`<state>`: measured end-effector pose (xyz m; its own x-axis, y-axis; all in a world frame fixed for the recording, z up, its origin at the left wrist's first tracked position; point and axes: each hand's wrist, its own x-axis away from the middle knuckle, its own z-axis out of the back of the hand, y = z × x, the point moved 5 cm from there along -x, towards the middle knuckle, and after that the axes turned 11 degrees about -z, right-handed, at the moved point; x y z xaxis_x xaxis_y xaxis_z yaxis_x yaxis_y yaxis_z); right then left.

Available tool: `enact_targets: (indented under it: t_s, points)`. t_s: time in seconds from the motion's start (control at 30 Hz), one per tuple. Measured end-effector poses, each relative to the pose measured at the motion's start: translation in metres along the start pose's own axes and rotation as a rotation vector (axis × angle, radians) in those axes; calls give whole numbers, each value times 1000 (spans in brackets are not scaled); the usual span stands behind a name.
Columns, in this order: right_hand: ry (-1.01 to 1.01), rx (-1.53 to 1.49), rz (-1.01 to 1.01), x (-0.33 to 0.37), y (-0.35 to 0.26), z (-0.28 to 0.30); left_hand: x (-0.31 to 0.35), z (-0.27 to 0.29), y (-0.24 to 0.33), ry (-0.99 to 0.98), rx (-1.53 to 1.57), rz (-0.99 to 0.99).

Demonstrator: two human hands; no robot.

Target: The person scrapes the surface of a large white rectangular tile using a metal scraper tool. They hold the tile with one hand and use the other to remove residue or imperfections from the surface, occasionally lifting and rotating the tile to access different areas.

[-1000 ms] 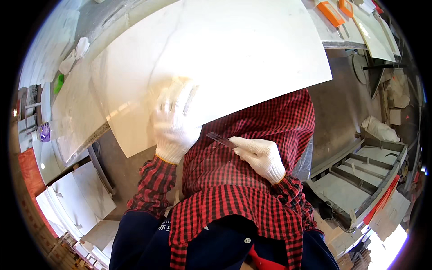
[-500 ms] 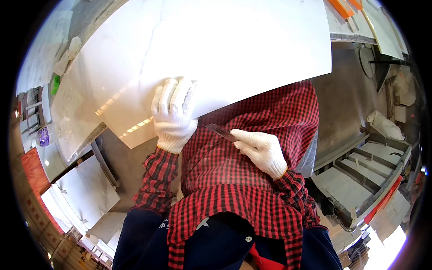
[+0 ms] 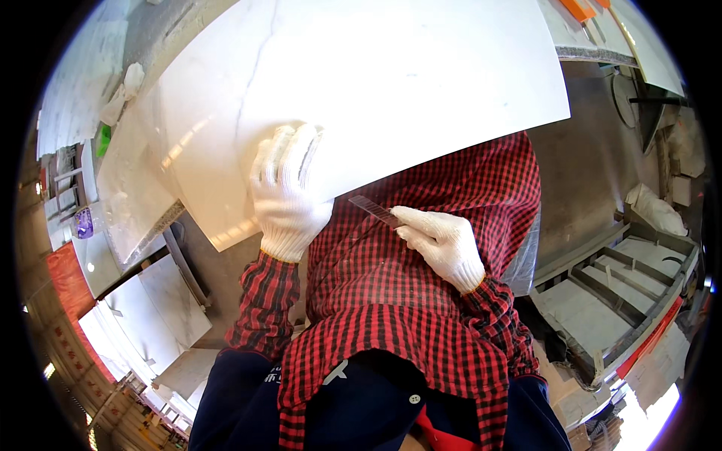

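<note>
A large white slab (image 3: 391, 83) with faint grey veins and a glossy surface stretches across the far part of the view. My left hand (image 3: 287, 184), in a white knit glove, rests on its near edge. The fingers lie outstretched on top of the slab, with a grey smudge along one of them, and the thumb is by the edge. Over my lap, my right hand (image 3: 442, 244), gloved too, pinches a thin, translucent flat strip (image 3: 374, 210) with crosswise marks. The strip's free end points up and left, close below the slab's edge and apart from my left hand.
A red-and-black checked apron (image 3: 391, 286) covers my lap. To the right stands a grey metal frame (image 3: 617, 301) holding pale slabs, with a white bag (image 3: 656, 210) behind it. More slabs (image 3: 154, 316) stand at the left. An orange object (image 3: 577, 9) lies at the far right.
The view has shifted slightly, so the surroundings sit a little further right. My left hand remains on the slab's edge, and my right hand still pinches the strip, slightly higher in view.
</note>
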<state>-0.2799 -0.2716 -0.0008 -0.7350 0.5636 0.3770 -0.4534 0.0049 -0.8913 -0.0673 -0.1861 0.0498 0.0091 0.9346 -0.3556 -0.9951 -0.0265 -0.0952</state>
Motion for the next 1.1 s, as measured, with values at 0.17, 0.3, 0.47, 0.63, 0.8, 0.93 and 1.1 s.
enact_targets:
  t_s: [0.17, 0.3, 0.47, 0.63, 0.8, 0.93, 1.1]
  points:
    - [40, -77, 8, -2, 11, 2, -2, 11, -1, -39, 56, 34]
    - [55, -114, -27, -4, 20, 5, -7, 18, 1, -128, 35, 46]
    - [33, -131, -85, -6, 20, 11, -9, 21, 2, -197, 7, 7]
    - [41, -183, -89, -8, 26, 12, -11, 21, 1, -134, 30, 4]
    - [5, -197, -174, -9, 26, 14, -25, 26, 5, -239, 167, 60]
    - [72, -203, -84, -9, 29, 16, -77, 32, 33, -357, 370, -19]
    - [16, 20, -127, -6, 43, 13, -123, -7, 84, -226, 577, -294]
